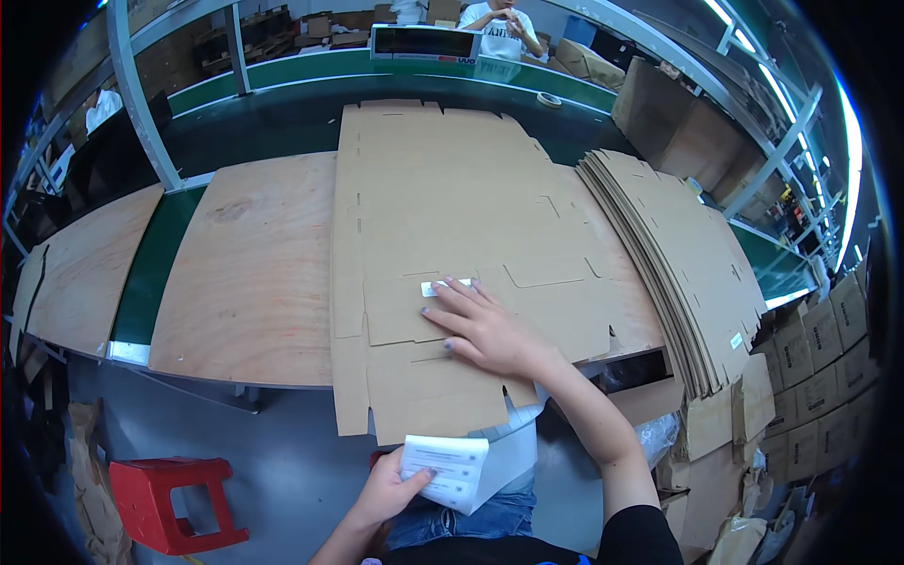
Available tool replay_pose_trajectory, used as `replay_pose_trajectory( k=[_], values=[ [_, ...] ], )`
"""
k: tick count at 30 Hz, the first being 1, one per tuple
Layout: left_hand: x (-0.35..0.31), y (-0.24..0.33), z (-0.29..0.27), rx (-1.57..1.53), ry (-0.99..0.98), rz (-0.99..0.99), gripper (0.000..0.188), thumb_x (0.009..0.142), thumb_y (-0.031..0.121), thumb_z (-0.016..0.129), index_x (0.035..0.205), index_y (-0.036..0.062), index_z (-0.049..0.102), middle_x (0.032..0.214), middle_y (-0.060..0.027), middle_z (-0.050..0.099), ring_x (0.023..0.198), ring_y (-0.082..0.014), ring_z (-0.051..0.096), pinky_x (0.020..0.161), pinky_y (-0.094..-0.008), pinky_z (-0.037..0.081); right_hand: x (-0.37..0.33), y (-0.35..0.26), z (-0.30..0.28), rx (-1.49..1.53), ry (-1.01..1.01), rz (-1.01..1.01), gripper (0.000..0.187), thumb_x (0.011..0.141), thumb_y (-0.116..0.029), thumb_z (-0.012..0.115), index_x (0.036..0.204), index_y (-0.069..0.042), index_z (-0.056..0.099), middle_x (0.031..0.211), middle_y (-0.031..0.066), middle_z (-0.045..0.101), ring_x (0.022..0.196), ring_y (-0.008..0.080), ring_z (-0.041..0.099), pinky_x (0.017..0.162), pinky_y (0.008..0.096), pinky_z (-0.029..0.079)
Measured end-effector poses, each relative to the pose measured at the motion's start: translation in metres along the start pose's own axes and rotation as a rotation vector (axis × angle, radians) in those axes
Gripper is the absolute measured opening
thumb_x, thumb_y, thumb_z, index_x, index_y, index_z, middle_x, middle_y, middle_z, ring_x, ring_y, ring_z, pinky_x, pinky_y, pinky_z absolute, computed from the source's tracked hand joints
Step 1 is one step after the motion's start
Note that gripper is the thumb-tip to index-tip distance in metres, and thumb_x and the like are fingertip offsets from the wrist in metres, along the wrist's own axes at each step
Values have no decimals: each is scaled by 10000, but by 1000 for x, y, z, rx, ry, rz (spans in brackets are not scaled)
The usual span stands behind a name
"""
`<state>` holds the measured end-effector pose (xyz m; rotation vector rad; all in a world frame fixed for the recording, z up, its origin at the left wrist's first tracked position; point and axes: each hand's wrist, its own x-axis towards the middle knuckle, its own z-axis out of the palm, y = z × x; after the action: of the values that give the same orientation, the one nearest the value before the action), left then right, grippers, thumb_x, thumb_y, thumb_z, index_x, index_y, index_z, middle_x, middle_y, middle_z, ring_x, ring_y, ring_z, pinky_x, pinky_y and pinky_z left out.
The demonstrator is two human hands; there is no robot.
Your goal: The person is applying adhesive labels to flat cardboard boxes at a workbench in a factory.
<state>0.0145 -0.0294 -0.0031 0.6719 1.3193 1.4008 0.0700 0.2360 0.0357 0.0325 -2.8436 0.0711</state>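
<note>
A large flat cardboard sheet (443,198) with cut slots and flaps lies in front of me, its near end jutting past the table edge. My right hand (485,330) rests on it with fingers spread, the fingertips over a small white label (435,288) on the cardboard. Below the near edge, my left hand (391,485) grips a sheet of printed labels (447,468), thumb on top. A pale backing strip hangs from that sheet over my lap.
Plywood boards (250,254) form the tabletop. At right lies a stack of flat cardboard (673,245). A dark conveyor runs behind, with a roll of tape (549,100) on it and a person (504,28) beyond. A red stool (174,504) stands lower left; cartons (819,377) are piled right.
</note>
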Motion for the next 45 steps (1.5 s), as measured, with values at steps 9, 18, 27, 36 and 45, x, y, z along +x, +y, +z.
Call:
replay_pose_trajectory(
  k=[9, 18, 27, 36, 45],
  values=[
    [-4, 6, -8, 53, 45, 156, 287, 811, -1, 593, 1092, -56, 576, 966, -151, 671, 791, -206, 654, 720, -265, 510, -40, -87, -82, 510, -71, 48, 366, 908, -253, 528, 1217, -58, 551, 1062, 98, 590, 876, 218, 561, 763, 313, 437],
    [7, 13, -1, 216, 56, 313, 157, 781, -11, 623, 935, -31, 639, 721, -83, 658, 537, -152, 543, 534, -228, 429, -63, -96, -57, 481, 16, 34, 282, 848, -91, 579, 1123, -29, 597, 885, 57, 589, 727, 149, 534, 630, 240, 406],
    [9, 13, -3, 307, 30, 291, 85, 760, -16, 645, 843, -21, 664, 702, -74, 649, 508, -150, 492, 499, -230, 374, -59, -98, -54, 329, 221, -48, 183, 807, -61, 609, 982, -31, 652, 792, 34, 599, 703, 143, 550, 622, 244, 418],
    [16, 23, 5, 304, -42, 449, 149, 745, -25, 648, 892, -41, 669, 791, -111, 679, 659, -192, 601, 607, -237, 458, -66, -94, -54, 442, 197, -15, 172, 793, -51, 624, 963, -29, 647, 807, 41, 607, 706, 153, 556, 620, 248, 421],
    [8, 32, 20, 200, 91, 318, 167, 754, -36, 631, 918, -21, 660, 808, -111, 682, 730, -204, 630, 653, -235, 478, -66, -92, -55, 511, 187, 19, 176, 800, -51, 625, 973, -28, 642, 813, 45, 607, 690, 162, 545, 624, 253, 420]
  ],
)
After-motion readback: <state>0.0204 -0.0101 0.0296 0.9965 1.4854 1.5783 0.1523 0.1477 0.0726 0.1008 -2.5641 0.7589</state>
